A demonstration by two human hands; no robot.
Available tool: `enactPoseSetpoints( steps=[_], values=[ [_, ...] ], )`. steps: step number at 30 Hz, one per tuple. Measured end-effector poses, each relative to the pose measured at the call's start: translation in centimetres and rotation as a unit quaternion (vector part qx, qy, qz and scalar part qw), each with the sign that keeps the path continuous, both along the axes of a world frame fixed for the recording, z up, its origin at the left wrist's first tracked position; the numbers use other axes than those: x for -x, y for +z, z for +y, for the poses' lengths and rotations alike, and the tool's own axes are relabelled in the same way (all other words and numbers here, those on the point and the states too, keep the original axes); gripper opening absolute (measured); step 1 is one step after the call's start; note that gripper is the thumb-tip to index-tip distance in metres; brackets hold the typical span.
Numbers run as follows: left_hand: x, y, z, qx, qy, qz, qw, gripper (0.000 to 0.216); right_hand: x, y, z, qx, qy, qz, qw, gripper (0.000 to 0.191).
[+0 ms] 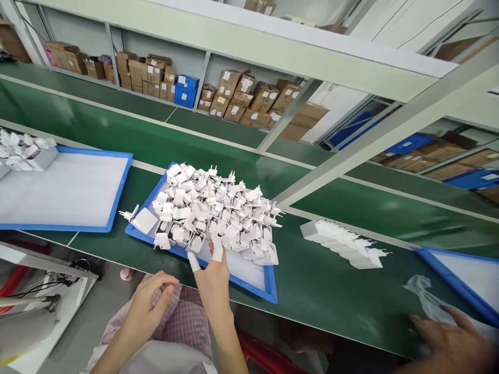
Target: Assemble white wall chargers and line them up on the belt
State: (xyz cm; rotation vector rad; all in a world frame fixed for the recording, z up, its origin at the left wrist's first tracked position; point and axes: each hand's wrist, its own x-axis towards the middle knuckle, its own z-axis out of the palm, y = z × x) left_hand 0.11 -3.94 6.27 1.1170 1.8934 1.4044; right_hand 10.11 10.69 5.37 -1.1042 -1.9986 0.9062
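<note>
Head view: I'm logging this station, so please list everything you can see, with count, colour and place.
Bench: one, green, across the view
Middle tray: one, blue-rimmed, centre
Left tray: one, blue-rimmed, left, partly cut off
Right tray: one, blue-rimmed, far right, cut off
Adapters: too crowded to count, white, piled in middle tray; more in left tray
Adapter row: one, white, on bench between middle and right trays
Bag: one, clear, beside right tray
Shelves: several, pale, background
Cartons: many, brown, on shelves
Bins: several, blue, on shelves
Other person's hand: one, blurred, by the bag
Left hand: one, bare, near bench edge
Right hand: one, two digits white-covered, at the pile's front
</note>
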Motion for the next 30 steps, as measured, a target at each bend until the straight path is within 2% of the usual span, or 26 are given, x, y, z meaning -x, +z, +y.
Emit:
enactPoseSetpoints(
  steps=[4, 8, 12, 15, 17, 20, 21, 23, 25, 27, 30],
  values=[
    [-0.2, -0.2, -0.3, 0.009, 0.016, -0.010, 1.000, 0.029, 1.1, -0.6, 1.1, 0.029, 0.061, -0.038, 0.997, 0.069],
    [-0.3, -0.3, -0.4, 0.015, -0.003, -0.018, 1.000, 0.028, 0.9, -0.9, 1.8, 0.056, 0.012, -0.025, 0.998, 0.073],
    [-0.2, -0.7, -0.1, 0.013, -0.016, -0.045, 0.999, 0.023, -1.9, 0.2, 2.1, 0.072, -0.024, 0.031, 0.997, 0.072],
    [-0.2, -0.5, 1.2, 0.024, -0.034, -0.099, 0.994, 0.034, -4.5, 2.0, 2.0, 0.036, -0.020, 0.087, 0.995, 0.067],
    [-0.1, 0.1, 2.3, 0.030, -0.079, -0.148, 0.985, 0.047, -5.7, 3.6, 1.6, 0.004, 0.032, 0.099, 0.995, 0.063],
    [0.5, 1.3, 3.7, 0.010, -0.211, -0.201, 0.957, 0.061, -6.4, 5.8, 0.9, -0.044, 0.225, 0.070, 0.971, 0.064],
    [0.8, 1.7, 4.0, 0.002, -0.255, -0.197, 0.947, 0.060, -6.5, 6.3, 0.7, -0.064, 0.287, 0.062, 0.954, 0.066],
    [1.4, 2.4, 4.2, -0.005, -0.310, -0.164, 0.936, 0.048, -6.4, 6.7, 0.3, -0.088, 0.356, 0.069, 0.928, 0.067],
    [1.6, 3.0, 4.0, 0.005, -0.319, -0.133, 0.939, 0.033, -6.3, 6.3, 0.0, -0.072, 0.368, 0.096, 0.922, 0.068],
    [1.2, 3.3, 3.5, 0.009, -0.295, -0.124, 0.948, 0.022, -6.1, 5.5, -0.4, -0.033, 0.363, 0.136, 0.921, 0.067],
    [-0.2, 3.5, 2.8, -0.007, -0.232, -0.114, 0.966, 0.021, -5.8, 4.3, -1.3, -0.006, 0.307, 0.223, 0.925, 0.057]
  ],
)
